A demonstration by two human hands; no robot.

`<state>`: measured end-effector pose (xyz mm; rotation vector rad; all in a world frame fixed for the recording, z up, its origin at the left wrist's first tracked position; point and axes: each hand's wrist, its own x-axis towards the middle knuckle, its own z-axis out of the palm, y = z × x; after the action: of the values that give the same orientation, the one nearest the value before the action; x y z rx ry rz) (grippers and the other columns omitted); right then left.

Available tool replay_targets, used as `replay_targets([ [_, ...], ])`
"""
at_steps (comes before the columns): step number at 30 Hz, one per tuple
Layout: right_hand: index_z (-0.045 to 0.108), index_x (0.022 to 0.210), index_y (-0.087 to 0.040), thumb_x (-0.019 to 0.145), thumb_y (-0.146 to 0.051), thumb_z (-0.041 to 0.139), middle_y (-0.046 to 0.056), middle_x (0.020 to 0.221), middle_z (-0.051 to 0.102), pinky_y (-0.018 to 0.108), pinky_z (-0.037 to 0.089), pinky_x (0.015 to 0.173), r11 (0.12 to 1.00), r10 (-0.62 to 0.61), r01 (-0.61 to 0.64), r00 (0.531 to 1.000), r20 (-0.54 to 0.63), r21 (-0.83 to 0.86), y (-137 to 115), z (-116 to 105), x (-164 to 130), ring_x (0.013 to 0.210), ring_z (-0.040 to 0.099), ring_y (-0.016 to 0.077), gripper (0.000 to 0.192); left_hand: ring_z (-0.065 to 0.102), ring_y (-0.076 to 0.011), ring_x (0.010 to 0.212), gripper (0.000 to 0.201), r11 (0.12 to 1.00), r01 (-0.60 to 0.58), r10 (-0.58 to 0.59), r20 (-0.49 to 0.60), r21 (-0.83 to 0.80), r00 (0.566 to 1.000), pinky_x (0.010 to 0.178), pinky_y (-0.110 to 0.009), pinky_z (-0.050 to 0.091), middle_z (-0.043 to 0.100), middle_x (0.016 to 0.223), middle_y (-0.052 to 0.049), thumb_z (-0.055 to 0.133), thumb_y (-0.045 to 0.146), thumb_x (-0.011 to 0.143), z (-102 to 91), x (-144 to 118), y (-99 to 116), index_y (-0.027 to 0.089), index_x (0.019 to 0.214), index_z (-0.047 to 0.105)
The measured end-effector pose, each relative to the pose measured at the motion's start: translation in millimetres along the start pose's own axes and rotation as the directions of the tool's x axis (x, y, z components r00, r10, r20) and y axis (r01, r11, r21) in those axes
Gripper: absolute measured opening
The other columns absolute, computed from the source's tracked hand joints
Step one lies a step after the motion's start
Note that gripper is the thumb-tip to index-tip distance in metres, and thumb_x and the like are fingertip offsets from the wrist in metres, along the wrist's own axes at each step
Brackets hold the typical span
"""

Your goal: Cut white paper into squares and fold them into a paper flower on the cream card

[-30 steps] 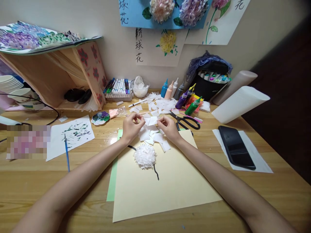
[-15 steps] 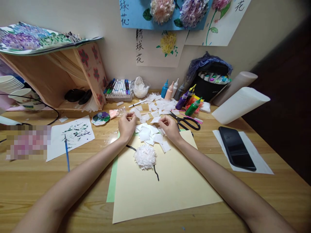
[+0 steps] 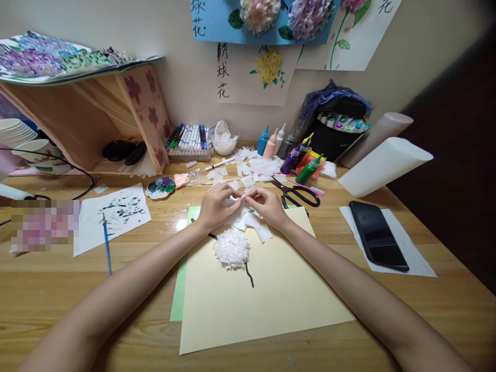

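My left hand [image 3: 217, 207] and my right hand [image 3: 268, 207] meet fingertip to fingertip over the top of a cream paper sheet [image 3: 267, 299]. Both are closed in a pinch on a small piece of white paper [image 3: 243, 197], mostly covered by the fingers. Beneath them lie several loose white paper squares [image 3: 251, 220], partly hidden by my hands. A round white paper flower [image 3: 231, 250] of ruffled bits sits on the cream sheet just below my left hand, with a dark drawn stem line [image 3: 250, 275] running down from it.
Black scissors [image 3: 306, 196] lie right of my right hand. Beyond are glue bottles [image 3: 310, 169], paper scraps [image 3: 263, 164], markers [image 3: 189, 138] and a glass bowl [image 3: 225, 142]. A phone [image 3: 377, 235] lies at right; a paintbrush [image 3: 107, 243] rests on painted paper [image 3: 127, 206] at left.
My hands have come together from either side of the paper pile. The right hand has brought a white paper piece leftward, and the left fingers now pinch at it too.
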<state>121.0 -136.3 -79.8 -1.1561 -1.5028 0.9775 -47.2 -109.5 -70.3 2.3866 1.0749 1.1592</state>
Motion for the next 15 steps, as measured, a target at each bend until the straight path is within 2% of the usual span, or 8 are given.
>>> replay_targets([
  [15, 0.062, 0.076, -0.017, 0.075, -0.035, 0.061, 0.004, 0.078, 0.063, 0.027, 0.045, 0.065, 1.000, -0.003, 0.002, 1.000, -0.019, -0.025, 0.2, 0.4, 1.6, 0.070, 0.057, 0.0147, 0.019, 0.055, -0.0144, 0.071, 0.014, 1.000, -0.018, 0.018, -0.034, 0.009, 0.999, 0.066, -0.027, 0.042, 0.061, 0.071, -0.003, 0.059, 0.029, 0.078, 2.2, -1.7, -3.2, 0.019, 0.073, 0.068],
])
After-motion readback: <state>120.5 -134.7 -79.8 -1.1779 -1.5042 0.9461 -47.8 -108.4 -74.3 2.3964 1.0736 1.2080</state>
